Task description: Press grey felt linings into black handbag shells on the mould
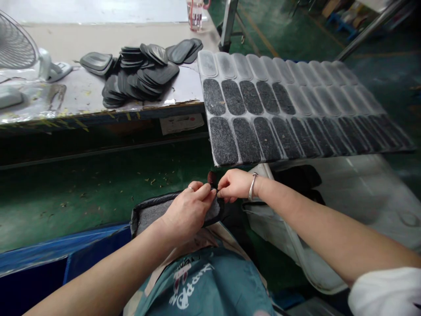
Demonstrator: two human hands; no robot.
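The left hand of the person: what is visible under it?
Under the left hand is a grey piece with a black edge. Its left end and part of its right end show; the hand covers the part between.

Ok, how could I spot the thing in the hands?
Find the large board of ovals. Below its near left corner, the left hand and right hand meet at the grey piece. Its black edging sets it apart from the dark pads.

One held piece [151, 213], one fan [18, 43]
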